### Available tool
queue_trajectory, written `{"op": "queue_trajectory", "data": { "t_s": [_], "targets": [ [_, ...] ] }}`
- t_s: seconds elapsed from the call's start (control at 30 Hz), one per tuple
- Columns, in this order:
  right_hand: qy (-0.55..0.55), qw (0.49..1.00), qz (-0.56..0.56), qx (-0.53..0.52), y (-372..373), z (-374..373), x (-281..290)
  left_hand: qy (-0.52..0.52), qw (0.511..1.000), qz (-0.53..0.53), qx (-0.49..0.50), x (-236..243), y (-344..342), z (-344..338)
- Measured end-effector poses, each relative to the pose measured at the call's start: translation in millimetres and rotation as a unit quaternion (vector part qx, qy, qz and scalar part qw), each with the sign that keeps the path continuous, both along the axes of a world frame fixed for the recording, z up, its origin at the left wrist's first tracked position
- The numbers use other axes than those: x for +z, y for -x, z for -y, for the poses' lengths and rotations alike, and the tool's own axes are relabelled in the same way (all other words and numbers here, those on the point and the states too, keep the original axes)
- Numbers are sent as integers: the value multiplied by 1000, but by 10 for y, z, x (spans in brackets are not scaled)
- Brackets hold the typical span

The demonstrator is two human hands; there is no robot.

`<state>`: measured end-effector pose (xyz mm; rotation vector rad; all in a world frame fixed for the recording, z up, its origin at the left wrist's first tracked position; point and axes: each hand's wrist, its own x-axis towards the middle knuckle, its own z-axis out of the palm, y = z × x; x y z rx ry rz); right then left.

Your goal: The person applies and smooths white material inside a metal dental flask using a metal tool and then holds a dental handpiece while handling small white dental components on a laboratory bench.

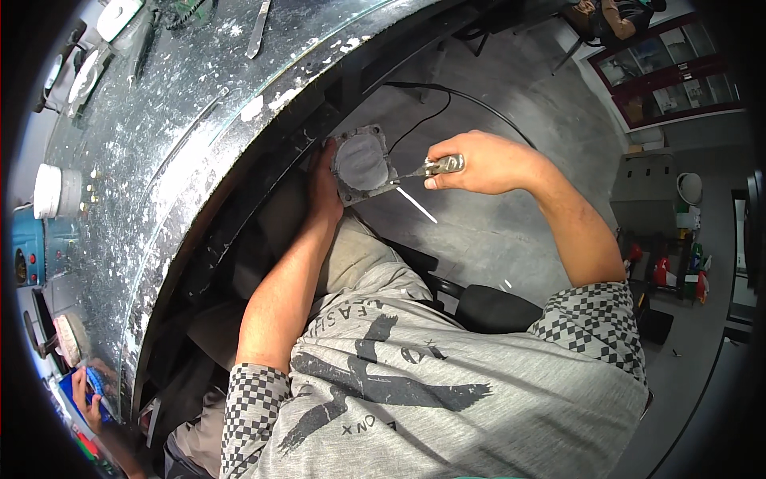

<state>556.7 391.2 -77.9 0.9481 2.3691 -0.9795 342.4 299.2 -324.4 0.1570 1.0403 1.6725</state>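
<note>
My left hand (325, 182) grips the left edge of a square grey block (363, 162) with a round flat face and holes at its corners. It is held above my lap, beside the table edge. My right hand (479, 164) is closed around a shiny metal hand tool (444, 165) with a narrow pointed tip; its exact kind is unclear. The tip meets or nearly meets the block's right edge. Just below the tip runs a thin white strip (416, 204); whether it hangs from the block or lies on the floor I cannot tell.
A dark, white-spotted table (199, 88) curves along my left, bearing a metal spatula-like blade (258, 30) and a white round container (57, 191). Another person's hand (86, 399) shows at lower left. A black cable (471, 100) crosses the floor. A cabinet (658, 72) stands far right.
</note>
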Motion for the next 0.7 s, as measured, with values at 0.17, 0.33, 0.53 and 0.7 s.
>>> {"op": "queue_trajectory", "data": {
  "t_s": [0.17, 0.33, 0.53, 0.7],
  "targets": [
    [6, 1000, 4, -1, 40, 68, -81, -5, 1000, 17, -3, -18, 13, 0],
    [-27, 1000, -12, 5, 12, 55, -155, -12, 999, 29, -5, -107, 38, -2],
    [1, 999, 43, -7, 100, 75, 0, -5, 999, 36, 4, -27, 26, -5],
    [276, 953, -39, 119, -42, -69, 44, -19, 999, 50, 13, 64, -8, 3]
  ]
}}
